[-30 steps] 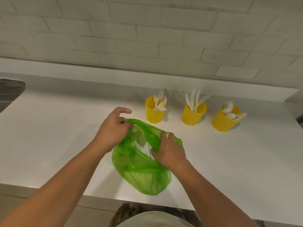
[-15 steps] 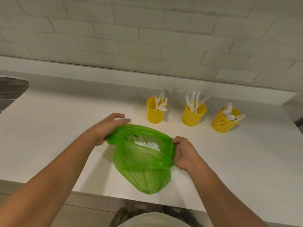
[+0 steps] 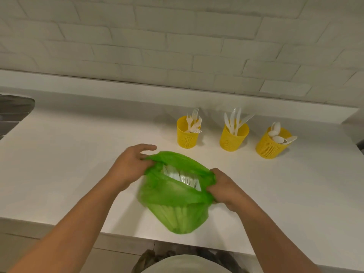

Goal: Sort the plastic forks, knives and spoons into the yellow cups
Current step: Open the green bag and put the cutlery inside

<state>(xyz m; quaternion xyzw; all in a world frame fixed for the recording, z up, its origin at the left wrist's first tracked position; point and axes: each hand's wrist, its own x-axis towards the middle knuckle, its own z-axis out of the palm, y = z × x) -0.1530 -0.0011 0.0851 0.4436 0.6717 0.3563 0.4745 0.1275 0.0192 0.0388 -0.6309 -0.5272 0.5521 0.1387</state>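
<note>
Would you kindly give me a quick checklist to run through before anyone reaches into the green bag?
Mouth open: ok, left hand and right hand stretch the green bag at its rim.
Cutlery visible inside: ok.
Kind of piece on top: cannot tell, blurred.
A hand free to reach in: not ok, both grip the rim.
Fork cup, knife cup, spoon cup hold one kind each: ok.

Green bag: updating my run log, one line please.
left hand grips green bag rim | right hand grips rim | cutlery inside
</note>
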